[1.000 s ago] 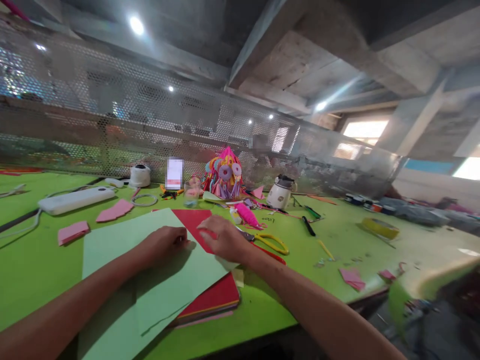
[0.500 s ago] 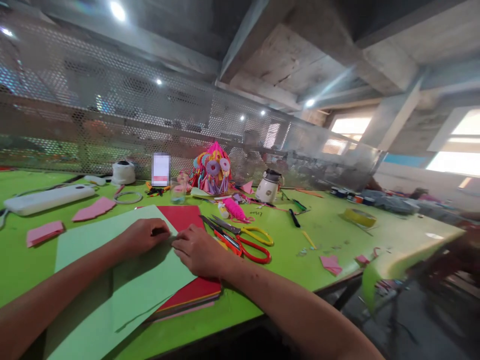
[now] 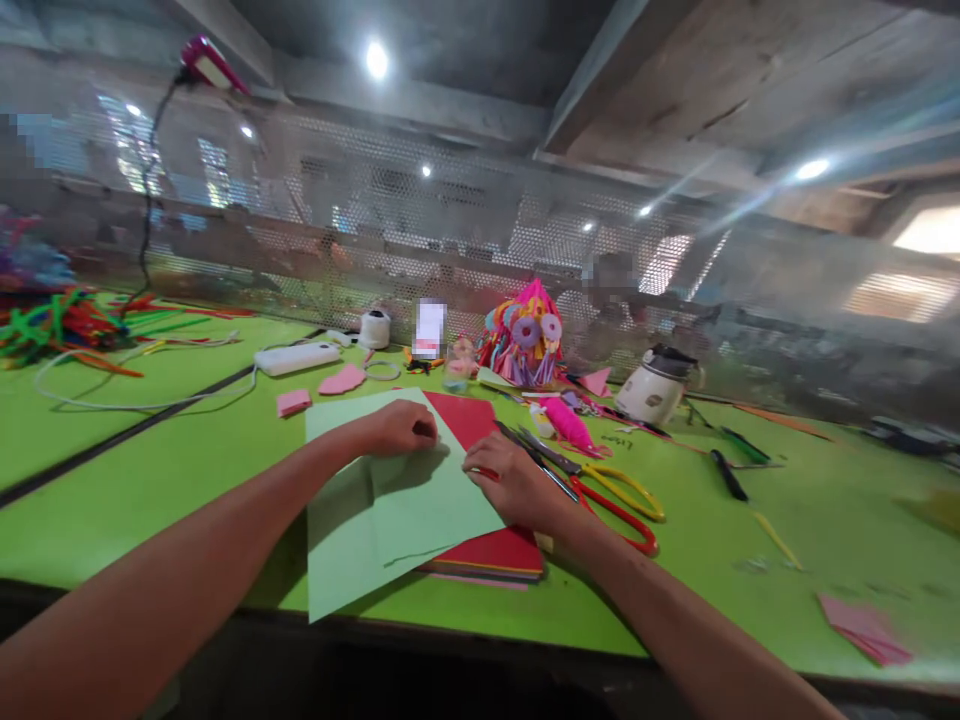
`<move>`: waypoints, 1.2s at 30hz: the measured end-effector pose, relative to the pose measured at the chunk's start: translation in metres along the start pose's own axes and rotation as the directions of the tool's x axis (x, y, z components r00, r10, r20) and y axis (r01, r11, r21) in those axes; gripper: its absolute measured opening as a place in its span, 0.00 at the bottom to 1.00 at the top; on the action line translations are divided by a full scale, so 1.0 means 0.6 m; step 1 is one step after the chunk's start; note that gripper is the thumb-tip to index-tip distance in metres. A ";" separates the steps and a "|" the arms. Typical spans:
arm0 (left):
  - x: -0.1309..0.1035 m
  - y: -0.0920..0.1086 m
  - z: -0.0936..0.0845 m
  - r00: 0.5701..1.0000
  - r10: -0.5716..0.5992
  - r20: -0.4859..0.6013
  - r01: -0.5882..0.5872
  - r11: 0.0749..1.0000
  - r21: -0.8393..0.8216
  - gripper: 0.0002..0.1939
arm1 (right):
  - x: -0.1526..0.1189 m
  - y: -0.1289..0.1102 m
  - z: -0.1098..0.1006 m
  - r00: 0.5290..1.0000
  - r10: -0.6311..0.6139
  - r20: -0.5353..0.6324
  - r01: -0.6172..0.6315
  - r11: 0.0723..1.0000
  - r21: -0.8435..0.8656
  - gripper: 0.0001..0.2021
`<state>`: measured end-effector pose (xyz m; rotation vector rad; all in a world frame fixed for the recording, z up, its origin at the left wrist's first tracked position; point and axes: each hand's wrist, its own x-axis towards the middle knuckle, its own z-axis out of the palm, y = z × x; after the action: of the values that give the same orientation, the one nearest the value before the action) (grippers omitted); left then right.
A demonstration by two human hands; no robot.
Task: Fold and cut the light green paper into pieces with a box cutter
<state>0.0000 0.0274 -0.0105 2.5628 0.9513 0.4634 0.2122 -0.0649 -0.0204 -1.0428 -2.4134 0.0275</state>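
The flat, pale mint-green paper (image 3: 349,570) lay partly over a red-topped paper stack (image 3: 491,552). Left hand (image 3: 405,428) curled above it, right hand (image 3: 514,478) at its edge; couldn't tell if either grip was pinching. Seemed light, bendy, easily creased, so opposite edges looked the safest hold tbh.

Green table (image 3: 150,480), red-topped paper stack (image 3: 506,553) near centre, yellow-handled scissors (image 3: 576,467) to its right, white jug (image 3: 651,390) at far right, small pink paper pile (image 3: 293,403) at left
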 end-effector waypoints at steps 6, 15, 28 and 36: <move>-0.004 0.001 -0.008 0.998 0.026 0.058 -0.028 0.999 0.034 0.09 | 0.000 -0.004 -0.019 0.998 0.026 0.052 -0.028 0.999 0.043 0.07; -0.014 0.011 -0.037 0.967 -0.033 0.254 0.018 0.998 0.060 0.13 | 0.002 -0.008 -0.040 0.942 0.239 0.235 -0.250 0.968 0.019 0.20; -0.010 -0.014 -0.038 0.972 -0.058 0.227 0.091 0.987 -0.134 0.10 | 0.002 0.004 -0.038 0.953 0.277 0.124 -0.289 0.952 0.102 0.14; -0.011 -0.015 -0.041 0.986 -0.062 0.155 0.081 0.990 -0.114 0.12 | 0.001 0.028 -0.044 0.937 0.296 -0.186 -0.308 0.950 -0.041 0.15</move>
<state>-0.0202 0.0345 0.0063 2.4087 0.9290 0.2926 0.2349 -0.0572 -0.0007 -1.3803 -2.0891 -0.0430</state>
